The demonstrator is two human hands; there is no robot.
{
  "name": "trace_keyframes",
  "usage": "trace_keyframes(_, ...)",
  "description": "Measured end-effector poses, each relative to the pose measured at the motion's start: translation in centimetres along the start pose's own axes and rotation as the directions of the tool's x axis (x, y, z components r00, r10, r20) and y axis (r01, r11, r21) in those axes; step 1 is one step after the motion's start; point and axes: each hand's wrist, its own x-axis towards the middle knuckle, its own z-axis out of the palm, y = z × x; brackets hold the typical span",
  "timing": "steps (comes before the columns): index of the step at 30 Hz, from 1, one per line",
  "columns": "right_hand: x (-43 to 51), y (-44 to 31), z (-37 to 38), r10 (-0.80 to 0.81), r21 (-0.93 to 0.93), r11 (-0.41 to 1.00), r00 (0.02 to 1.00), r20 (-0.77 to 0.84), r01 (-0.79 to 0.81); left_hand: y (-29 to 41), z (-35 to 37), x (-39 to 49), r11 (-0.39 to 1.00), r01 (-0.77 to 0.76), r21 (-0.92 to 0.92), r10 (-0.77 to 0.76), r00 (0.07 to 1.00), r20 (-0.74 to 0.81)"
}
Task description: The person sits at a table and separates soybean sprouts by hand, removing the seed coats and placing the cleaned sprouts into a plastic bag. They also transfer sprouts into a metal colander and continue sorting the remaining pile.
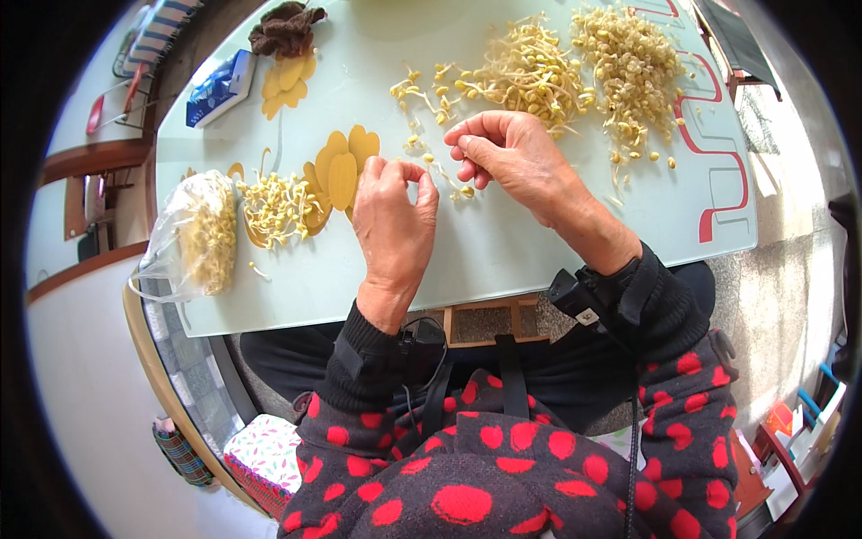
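Note:
My left hand (394, 222) is raised over the middle of the glass-topped table (471, 263), its thumb and forefinger curled towards each other. To its right, my right hand (522, 162) has thumb and forefinger pinched together. Whether anything is between either hand's fingertips is too small to tell. A single bean sprout (466, 191) shows between the hands, just below the right fingertips. Beyond my right hand is a tangled heap of bean sprouts (532, 74), with loose ones trailing left. A smaller pile of sprouts (276, 209) lies left of my left hand.
A clear plastic bag (209, 236) of sprouts sits at the table's left edge. Far right is a heap of loose seed hulls and beans (633, 74). A blue tissue pack (219, 87) and a crumpled brown cloth (286, 27) lie at the far left.

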Motion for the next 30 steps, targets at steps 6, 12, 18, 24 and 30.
trace_keyframes(6,-0.2,0.2,0.3,-0.012,-0.007,1.000,0.999,0.029,0.012,1.0,-1.0,-0.8,0.987,-0.073,-0.142,0.060,0.994,-0.096)
trace_keyframes(12,-0.3,0.3,0.7,-0.038,-0.069,0.997,0.997,0.067,0.042,2.1,-1.0,-1.1,0.986,-0.087,-0.140,0.076,0.994,-0.080)
trace_keyframes(18,-0.5,0.1,0.7,-0.037,-0.064,0.997,0.997,0.075,0.042,2.2,-1.6,-1.3,0.966,0.029,-0.258,-0.020,0.999,0.038)
trace_keyframes(24,-0.8,-0.6,0.7,-0.009,-0.124,0.992,0.996,0.094,0.021,0.1,-2.3,-1.1,0.953,0.069,-0.294,-0.083,0.996,-0.034)
trace_keyframes(30,-0.6,-0.8,0.6,-0.022,-0.133,0.991,0.998,0.061,0.030,-7.5,-6.7,1.7,0.944,0.156,0.289,-0.152,0.988,-0.037)
